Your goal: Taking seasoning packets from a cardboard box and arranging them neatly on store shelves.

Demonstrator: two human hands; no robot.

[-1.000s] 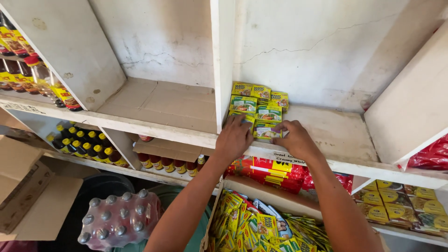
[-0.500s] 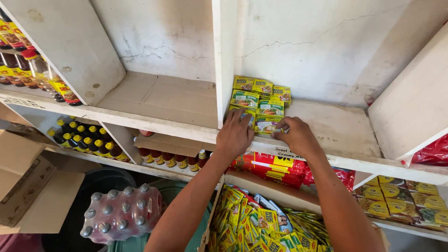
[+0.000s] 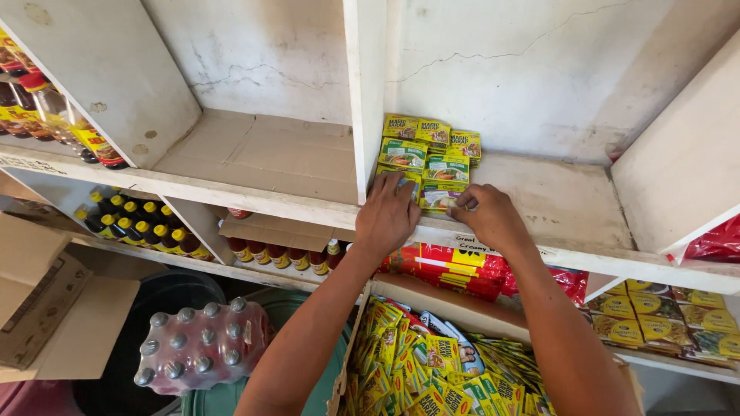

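Your left hand and right hand stay on front yellow-green packets, frame centre, on white shelf. Fingers flat, pressing not gripping. Stack unchanged; only view shifted.

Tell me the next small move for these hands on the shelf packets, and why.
Probably nudge the front packet back flush with its row: both the left hand and right hand rest on the front packets at the shelf edge.

A small shop: white shelves stocked with sauce bottles and seasoning packets.
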